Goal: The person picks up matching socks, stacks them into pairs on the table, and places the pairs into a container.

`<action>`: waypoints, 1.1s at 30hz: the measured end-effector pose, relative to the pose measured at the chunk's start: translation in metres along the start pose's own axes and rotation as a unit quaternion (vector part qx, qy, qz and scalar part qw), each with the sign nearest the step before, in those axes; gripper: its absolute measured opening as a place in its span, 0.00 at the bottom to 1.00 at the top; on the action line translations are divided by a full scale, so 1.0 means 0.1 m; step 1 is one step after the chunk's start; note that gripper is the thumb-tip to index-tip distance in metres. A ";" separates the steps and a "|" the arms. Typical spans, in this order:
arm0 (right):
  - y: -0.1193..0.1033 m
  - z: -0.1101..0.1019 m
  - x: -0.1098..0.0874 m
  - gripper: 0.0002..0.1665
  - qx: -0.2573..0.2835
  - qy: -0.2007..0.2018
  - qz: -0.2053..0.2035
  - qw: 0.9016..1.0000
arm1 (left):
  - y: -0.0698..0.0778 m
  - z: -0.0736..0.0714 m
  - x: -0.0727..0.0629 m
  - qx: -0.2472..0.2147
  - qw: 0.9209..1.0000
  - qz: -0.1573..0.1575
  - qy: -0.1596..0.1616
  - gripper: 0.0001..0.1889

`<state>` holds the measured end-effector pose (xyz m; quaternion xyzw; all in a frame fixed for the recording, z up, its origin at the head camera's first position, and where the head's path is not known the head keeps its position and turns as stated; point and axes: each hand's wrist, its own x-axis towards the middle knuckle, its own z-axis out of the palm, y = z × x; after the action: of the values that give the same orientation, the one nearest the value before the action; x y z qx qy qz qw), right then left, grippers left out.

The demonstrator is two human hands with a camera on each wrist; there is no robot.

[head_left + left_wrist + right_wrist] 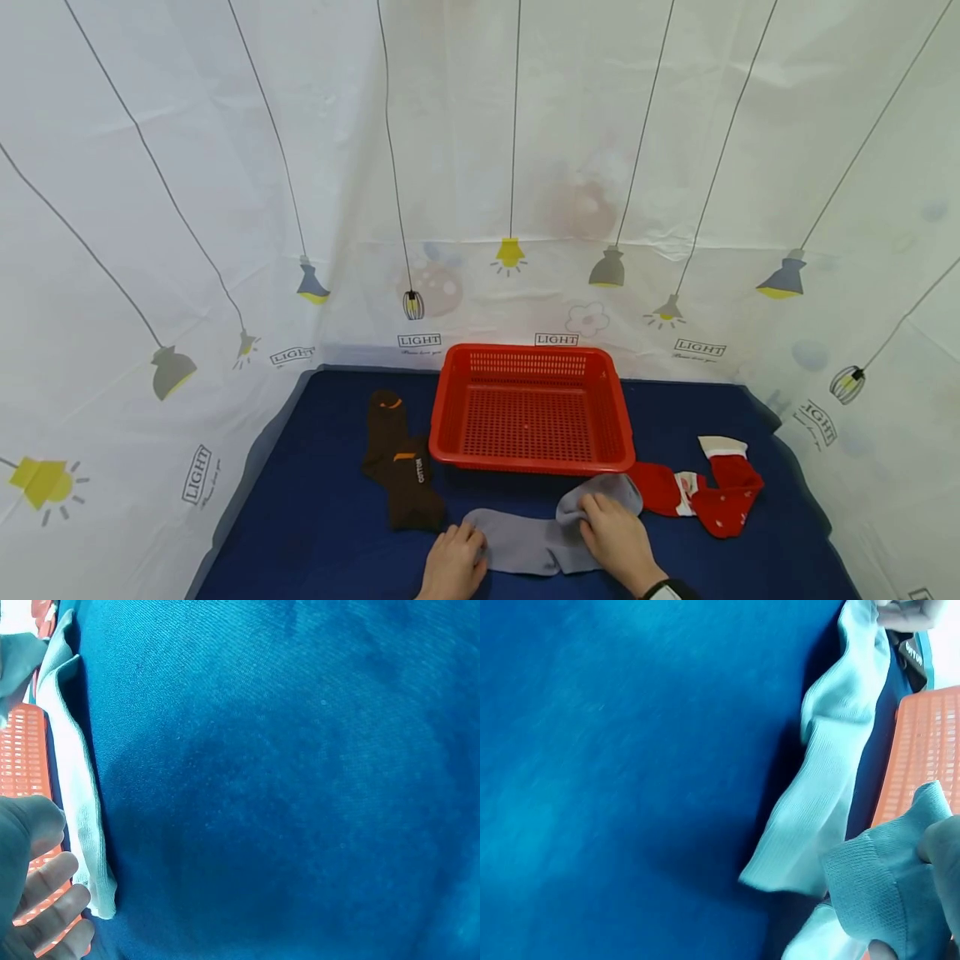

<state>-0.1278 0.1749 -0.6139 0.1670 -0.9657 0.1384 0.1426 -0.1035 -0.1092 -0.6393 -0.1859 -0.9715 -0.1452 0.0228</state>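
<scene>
Grey sock fabric [517, 542] lies stretched sideways on the blue cloth, in front of the red basket. My right hand [618, 537] pinches a raised grey sock part [881, 881] between thumb and fingers, above the flat fabric's right end. Whether the raised part belongs to a separate sock, I cannot tell. My left hand [453, 562] is at the left end of the grey fabric. In the left wrist view its fingers [56, 911] are loosely bent beside that end, with the thumb apart from them.
The red plastic basket [531, 467] stands at the back middle. Brown socks [412, 492] with orange marks lie left of it. Red and white patterned socks [723, 500] lie to its right. A white printed sheet [465, 167] surrounds the blue cloth [300, 517].
</scene>
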 end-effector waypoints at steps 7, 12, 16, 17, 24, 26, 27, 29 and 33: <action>-0.19 0.07 0.08 0.15 -0.004 0.006 -0.025 1.000 | 0.00 0.02 -0.02 0.008 1.000 0.007 0.012 0.09; -0.32 0.11 0.12 0.15 -0.002 0.011 -0.053 0.999 | 0.01 0.00 -0.02 0.006 1.000 0.005 0.007 0.09; -0.41 0.13 0.15 0.16 0.005 0.023 -0.078 0.997 | 0.01 -0.01 -0.02 0.001 1.000 0.000 -0.002 0.09; -0.43 0.14 0.17 0.16 0.006 0.029 -0.085 0.996 | 0.01 -0.01 -0.02 0.000 1.000 0.000 -0.002 0.09; -0.58 0.15 0.24 0.16 0.007 0.055 -0.120 0.991 | 0.00 0.01 -0.04 0.007 1.000 0.012 0.019 0.10; -0.62 0.13 0.26 0.16 0.011 0.055 -0.127 0.990 | -0.01 0.02 -0.04 0.010 1.000 0.016 0.026 0.10; -0.63 0.13 0.27 0.16 0.010 0.058 -0.132 0.990 | -0.01 0.02 -0.04 0.011 0.999 0.017 0.028 0.10; -0.66 0.12 0.28 0.16 0.013 0.062 -0.140 0.988 | -0.02 0.01 -0.04 0.012 0.999 0.019 0.031 0.10; -0.72 0.08 0.30 0.16 0.017 0.066 -0.153 0.986 | -0.03 0.01 -0.04 0.015 0.999 0.022 0.032 0.10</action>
<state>-0.1311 0.0987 -0.5960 0.3054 -0.9149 0.1418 0.2225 -0.1012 -0.1135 -0.6412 -0.2024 -0.9679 -0.1362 0.0597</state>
